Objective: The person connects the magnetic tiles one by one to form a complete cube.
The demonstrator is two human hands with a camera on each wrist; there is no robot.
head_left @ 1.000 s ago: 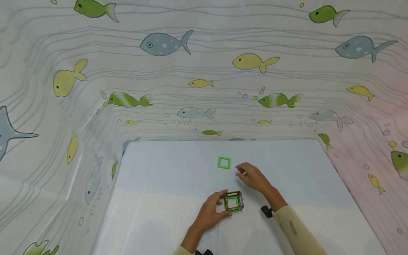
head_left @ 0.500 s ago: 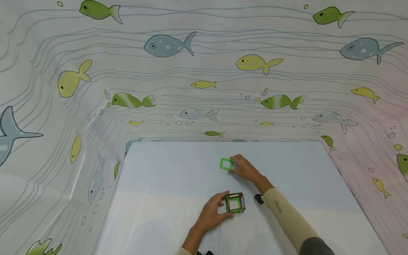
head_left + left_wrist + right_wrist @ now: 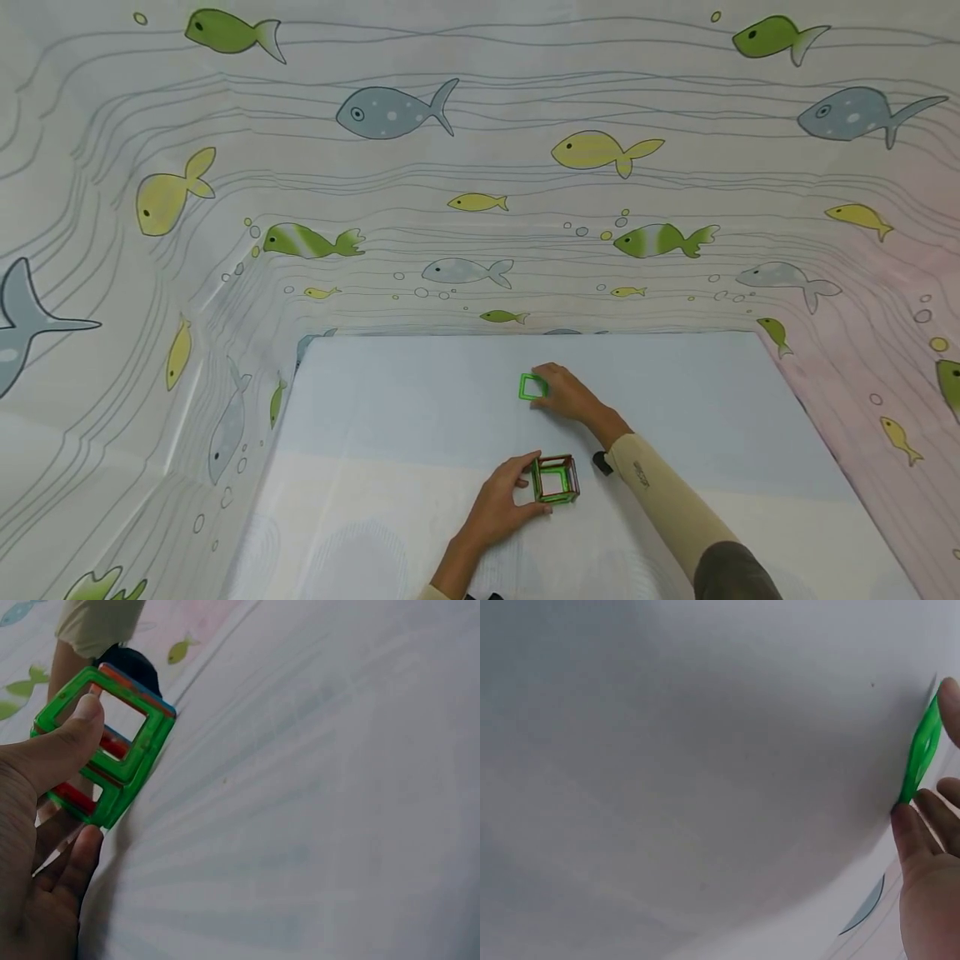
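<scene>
A small open-framed cube of magnetic tiles (image 3: pixel 537 483), with green and red edges, stands on the table near its middle. My left hand (image 3: pixel 495 504) grips it from the left, with the thumb at its near side and fingers at its far side. In the left wrist view the thumb lies over a green square frame of the cube (image 3: pixel 152 739). Farther back, a single green square magnetic tile (image 3: pixel 522 387) is at the fingertips of my right hand (image 3: pixel 568 393), which pinches its right side. The right wrist view shows this tile (image 3: pixel 922 750) edge-on between thumb and fingers.
The pale table (image 3: pixel 390 417) runs back to a wall covering (image 3: pixel 405 200) printed with fish, which also encloses the left and right sides. A dark wrist strap piece (image 3: pixel 602 463) hangs under the right wrist, close to the cube's right.
My right hand has moved left to the lone green tile and closed its fingers on the tile's right side. The left hand has stayed on the cube.
</scene>
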